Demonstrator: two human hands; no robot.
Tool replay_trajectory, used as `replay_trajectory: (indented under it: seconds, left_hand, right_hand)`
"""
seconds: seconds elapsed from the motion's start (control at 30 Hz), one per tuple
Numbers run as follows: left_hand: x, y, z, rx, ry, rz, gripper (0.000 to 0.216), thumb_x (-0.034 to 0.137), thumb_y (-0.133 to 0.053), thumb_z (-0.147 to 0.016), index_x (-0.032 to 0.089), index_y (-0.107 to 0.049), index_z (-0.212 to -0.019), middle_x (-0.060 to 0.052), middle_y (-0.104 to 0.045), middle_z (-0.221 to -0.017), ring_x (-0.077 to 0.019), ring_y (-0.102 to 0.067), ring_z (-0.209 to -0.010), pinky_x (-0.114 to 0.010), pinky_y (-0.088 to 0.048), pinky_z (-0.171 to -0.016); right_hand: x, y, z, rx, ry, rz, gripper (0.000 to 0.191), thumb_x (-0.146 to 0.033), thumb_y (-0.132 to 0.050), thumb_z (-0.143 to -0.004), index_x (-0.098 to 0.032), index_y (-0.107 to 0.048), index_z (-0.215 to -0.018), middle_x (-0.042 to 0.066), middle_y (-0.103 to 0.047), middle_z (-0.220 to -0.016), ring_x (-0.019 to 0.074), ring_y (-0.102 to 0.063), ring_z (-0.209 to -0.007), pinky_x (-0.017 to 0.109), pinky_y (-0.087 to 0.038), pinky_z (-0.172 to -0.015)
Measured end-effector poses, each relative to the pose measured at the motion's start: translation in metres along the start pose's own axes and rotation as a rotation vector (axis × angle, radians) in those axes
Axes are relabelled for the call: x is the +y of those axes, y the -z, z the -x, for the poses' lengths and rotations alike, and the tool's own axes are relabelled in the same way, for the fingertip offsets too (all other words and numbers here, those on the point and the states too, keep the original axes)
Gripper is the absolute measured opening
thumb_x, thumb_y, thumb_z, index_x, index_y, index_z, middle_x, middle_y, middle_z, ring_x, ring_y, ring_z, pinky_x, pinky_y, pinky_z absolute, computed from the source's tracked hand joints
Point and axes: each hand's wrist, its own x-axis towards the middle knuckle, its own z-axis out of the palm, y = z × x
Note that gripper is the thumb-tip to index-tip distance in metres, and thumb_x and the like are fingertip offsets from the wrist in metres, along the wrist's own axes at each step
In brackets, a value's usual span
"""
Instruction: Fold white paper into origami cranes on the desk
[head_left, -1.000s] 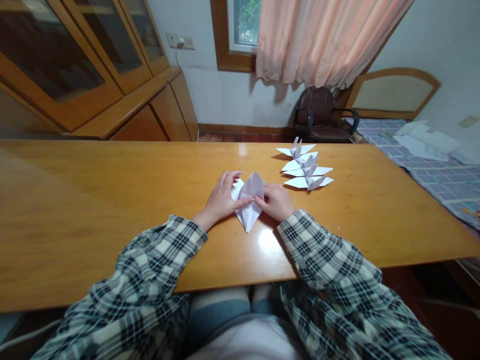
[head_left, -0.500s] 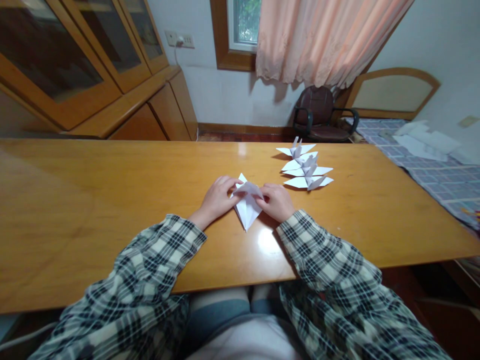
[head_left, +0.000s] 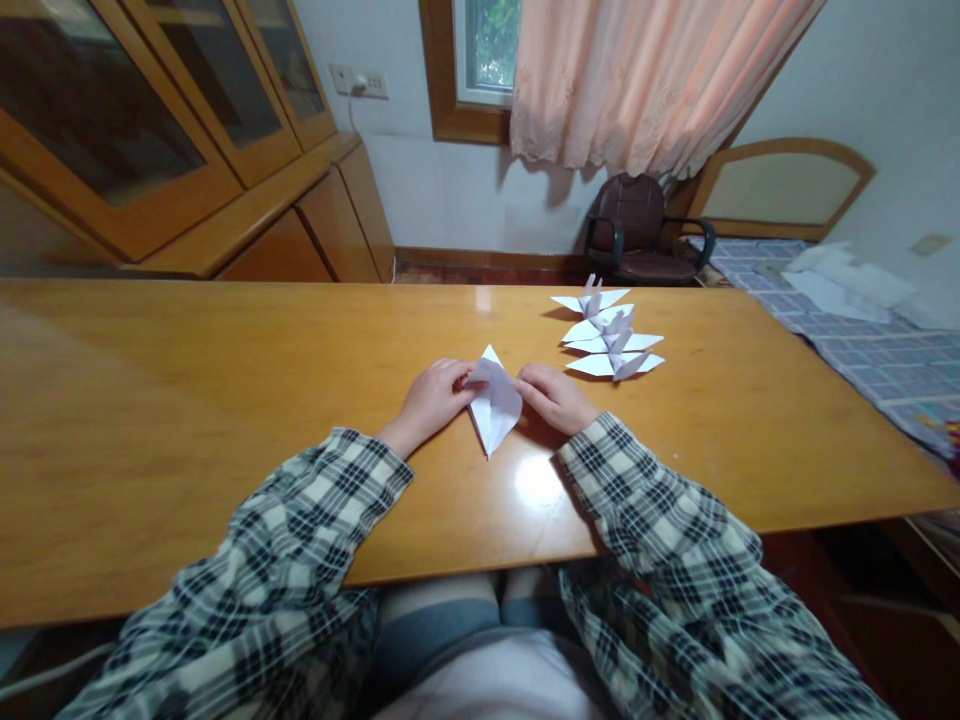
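A piece of white paper [head_left: 495, 405], folded into a kite shape, is between my two hands over the table. One point faces away from me and the other faces me. My left hand [head_left: 436, 395] pinches its left edge, thumb and fingers closed there. On the opposite side, the curled fingers of my right hand [head_left: 555, 396] close at the paper's upper right edge; the exact grip is small and partly hidden. Several finished white paper cranes [head_left: 615, 340] stand in a row with wings spread, beyond my right hand.
The glossy wooden table [head_left: 225, 400] stretches wide to both sides. Behind it are a brown armchair [head_left: 637, 225], a pink curtain [head_left: 637, 80] and a wooden cabinet [head_left: 247, 200]. A bed with a checked cover [head_left: 847, 340] lies to the right, with white sheets on it.
My right hand has shifted slightly outward to the paper's edge. The raised upper flap has come down toward me, and the paper looks flatter and more kite-like. The cranes have not moved.
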Motion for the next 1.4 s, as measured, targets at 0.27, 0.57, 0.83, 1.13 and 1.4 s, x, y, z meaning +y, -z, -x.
replay_trajectory:
  seconds: [0.27,0.57,0.83,1.13,1.4]
  left_hand:
    - [-0.002,-0.002,-0.002,-0.026,0.021,-0.008,0.020,0.035,-0.056,-0.089,0.019,-0.063,-0.081,-0.003,-0.060,-0.074,-0.0209,-0.056,-0.075,-0.033,-0.042,-0.068]
    - [0.001,-0.002,-0.001,-0.029,0.004,0.019,0.017,0.028,-0.055,-0.089,0.020,-0.068,-0.093,-0.004,-0.066,-0.083,-0.0223,-0.059,-0.082,-0.035,-0.046,-0.075]
    - [0.002,-0.005,-0.001,-0.038,-0.024,0.016,0.020,0.030,-0.057,-0.090,0.020,-0.069,-0.101,-0.004,-0.066,-0.083,-0.0214,-0.058,-0.080,-0.033,-0.045,-0.072]
    - [0.005,-0.004,-0.001,-0.059,-0.034,-0.002,0.022,0.034,-0.056,-0.092,0.021,-0.070,-0.102,-0.004,-0.066,-0.081,-0.0211,-0.057,-0.079,-0.032,-0.043,-0.071]
    - [0.005,-0.005,0.000,-0.063,-0.027,-0.017,0.023,0.030,-0.054,-0.091,0.022,-0.069,-0.106,-0.004,-0.065,-0.081,-0.0211,-0.058,-0.079,-0.032,-0.044,-0.071]
  right_hand:
    - [0.007,0.003,0.001,-0.063,-0.067,-0.131,0.027,-0.044,-0.052,-0.094,-0.019,-0.060,-0.088,0.004,-0.065,-0.085,0.0169,-0.058,-0.079,0.030,-0.044,-0.075]
    - [0.000,-0.012,-0.004,0.013,-0.128,0.014,0.028,-0.044,-0.066,-0.085,-0.020,-0.051,-0.088,0.001,-0.060,-0.078,0.0163,-0.051,-0.071,0.029,-0.038,-0.068]
    - [0.004,-0.016,-0.004,0.093,-0.172,0.165,0.036,-0.047,-0.066,-0.086,-0.018,-0.054,-0.104,0.004,-0.063,-0.088,0.0189,-0.054,-0.080,0.032,-0.036,-0.074]
    - [0.009,-0.019,-0.008,0.132,-0.148,0.179,0.018,-0.037,-0.057,-0.093,-0.020,-0.059,-0.098,0.003,-0.065,-0.087,0.0195,-0.055,-0.082,0.032,-0.034,-0.076]
    - [0.008,-0.016,-0.006,0.096,-0.134,0.175,0.016,-0.030,-0.056,-0.093,-0.020,-0.060,-0.103,0.004,-0.066,-0.088,0.0204,-0.056,-0.084,0.033,-0.035,-0.079]
